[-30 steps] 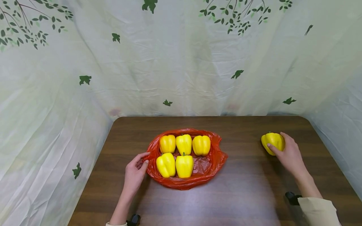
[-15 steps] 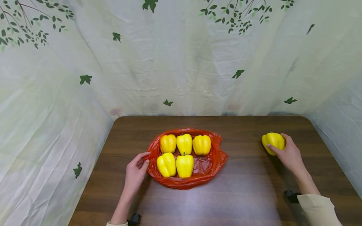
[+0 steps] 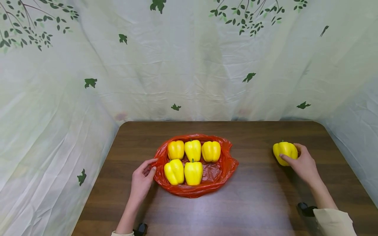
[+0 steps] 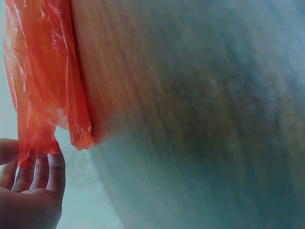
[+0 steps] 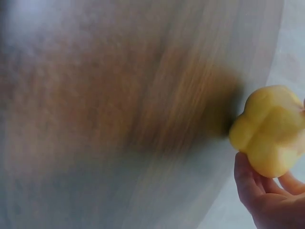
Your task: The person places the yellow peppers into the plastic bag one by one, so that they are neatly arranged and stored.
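In the head view, a red plastic bag [image 3: 211, 186] lies with its mouth spread wide and several yellow bell peppers [image 3: 193, 173] inside, set in two rows. My left hand [image 3: 141, 180] pinches the left rim of the bag between thumb and fingers. The left wrist view shows the bag's crumpled edge [image 4: 45, 81] running down to those fingers. Far to the right, my right hand [image 3: 304, 164] grips another yellow bell pepper [image 3: 284, 152], thumb in front and fingers on its far side. That pepper's lobed underside [image 5: 267, 133] faces the right wrist camera.
Everything is on a dark brown wooden table [image 3: 251, 203] with rounded far corners. A pale curtain [image 3: 192, 65] printed with leaves hangs behind it and along both sides. Bare tabletop lies between the bag and the pepper on the right.
My right hand has moved slightly towards me with the yellow bell pepper, which now stands a little lower in the head view. My left hand stays on the bag's rim.
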Motion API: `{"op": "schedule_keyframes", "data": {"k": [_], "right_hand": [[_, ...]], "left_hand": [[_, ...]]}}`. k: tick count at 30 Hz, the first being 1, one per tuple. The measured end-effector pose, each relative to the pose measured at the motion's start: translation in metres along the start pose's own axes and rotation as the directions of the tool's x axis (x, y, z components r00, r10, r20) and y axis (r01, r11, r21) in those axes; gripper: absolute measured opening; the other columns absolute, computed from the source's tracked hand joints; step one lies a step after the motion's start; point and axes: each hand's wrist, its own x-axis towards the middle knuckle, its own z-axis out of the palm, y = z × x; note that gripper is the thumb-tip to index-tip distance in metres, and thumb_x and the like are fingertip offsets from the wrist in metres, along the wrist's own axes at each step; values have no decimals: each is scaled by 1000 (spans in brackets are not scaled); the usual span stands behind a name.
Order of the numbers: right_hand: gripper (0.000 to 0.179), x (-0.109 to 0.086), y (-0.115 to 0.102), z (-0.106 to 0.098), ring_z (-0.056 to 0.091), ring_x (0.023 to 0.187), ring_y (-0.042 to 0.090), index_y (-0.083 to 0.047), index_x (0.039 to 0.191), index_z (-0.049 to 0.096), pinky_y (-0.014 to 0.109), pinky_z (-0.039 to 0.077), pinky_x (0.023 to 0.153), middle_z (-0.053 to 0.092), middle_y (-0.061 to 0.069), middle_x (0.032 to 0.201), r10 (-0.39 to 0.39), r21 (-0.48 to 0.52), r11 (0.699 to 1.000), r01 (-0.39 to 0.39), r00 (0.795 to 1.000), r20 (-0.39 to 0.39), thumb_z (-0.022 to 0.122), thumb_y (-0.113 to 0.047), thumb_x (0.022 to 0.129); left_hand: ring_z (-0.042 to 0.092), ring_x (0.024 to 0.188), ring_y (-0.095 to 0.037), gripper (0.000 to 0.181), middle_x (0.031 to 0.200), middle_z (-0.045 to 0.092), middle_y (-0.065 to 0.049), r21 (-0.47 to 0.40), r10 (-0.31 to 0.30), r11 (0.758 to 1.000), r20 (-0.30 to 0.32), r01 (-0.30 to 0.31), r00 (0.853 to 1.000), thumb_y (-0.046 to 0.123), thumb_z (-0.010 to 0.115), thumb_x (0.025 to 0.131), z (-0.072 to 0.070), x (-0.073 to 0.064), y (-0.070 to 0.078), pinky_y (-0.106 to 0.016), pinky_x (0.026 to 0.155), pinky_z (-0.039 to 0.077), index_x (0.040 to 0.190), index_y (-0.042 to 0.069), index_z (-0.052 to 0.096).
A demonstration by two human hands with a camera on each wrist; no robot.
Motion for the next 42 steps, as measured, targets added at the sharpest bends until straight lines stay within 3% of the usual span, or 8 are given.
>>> {"op": "schedule_keyframes", "data": {"k": [16, 28, 30, 33, 35, 37, 42], "right_hand": [[88, -26, -13, 12, 42, 120, 49, 7, 148, 23, 65, 41, 91, 36, 36, 142, -47, 59, 997, 49, 998, -34, 66, -45, 92], [86, -43, -34, 24, 42, 126, 45, 3, 147, 28, 61, 43, 94, 39, 29, 142, -69, 92, 993, 71, 997, -25, 68, -47, 90], [85, -45, -38, 26, 43, 125, 44, 2, 147, 29, 57, 45, 94, 41, 27, 142, -72, 93, 993, 74, 997, -26, 68, -47, 90], [83, -48, -43, 29, 45, 124, 41, -1, 146, 33, 31, 51, 91, 43, 24, 141, -80, 98, 992, 84, 996, -39, 70, -47, 88], [81, -50, -46, 30, 48, 122, 39, -3, 145, 35, 15, 47, 83, 46, 23, 139, -87, 101, 991, 92, 995, -49, 71, -47, 87], [80, -51, -50, 33, 50, 118, 37, -4, 145, 37, 6, 40, 76, 48, 22, 137, -95, 101, 990, 100, 994, -53, 72, -47, 87], [80, -54, -61, 36, 56, 104, 32, -8, 144, 38, 20, 46, 76, 52, 19, 130, -107, 72, 991, 109, 994, -33, 72, -50, 86]], "left_hand": [[59, 90, -25, 26, 117, 64, -10, -1, 5, 1000, 0, -5, 1000, 4, 59, 97, 1, 3, -1, -19, 77, 52, 120, 11, 67], [58, 94, -24, 28, 123, 62, -10, -26, -41, 999, 27, 42, 999, 9, 59, 98, 0, 4, -1, -20, 78, 52, 125, 12, 65], [58, 94, -25, 28, 122, 62, -10, -26, -40, 999, 29, 41, 999, 9, 59, 98, 0, 4, 0, -20, 77, 52, 125, 12, 66], [58, 92, -25, 27, 120, 62, -10, -11, -29, 1000, 24, 29, 999, 8, 59, 98, 1, 4, 0, -20, 76, 52, 123, 12, 66], [58, 91, -25, 26, 119, 63, -10, 2, -17, 1000, 17, 17, 1000, 7, 59, 98, 1, 4, 1, -20, 76, 52, 122, 12, 67], [59, 91, -25, 26, 118, 63, -10, 12, -7, 1000, 11, 7, 1000, 6, 59, 97, 1, 3, 1, -20, 76, 52, 121, 12, 67], [61, 93, -24, 26, 118, 64, -10, 16, 1, 1000, 4, -1, 1000, 5, 60, 96, 2, 3, 1, -18, 79, 51, 120, 11, 68]]}}
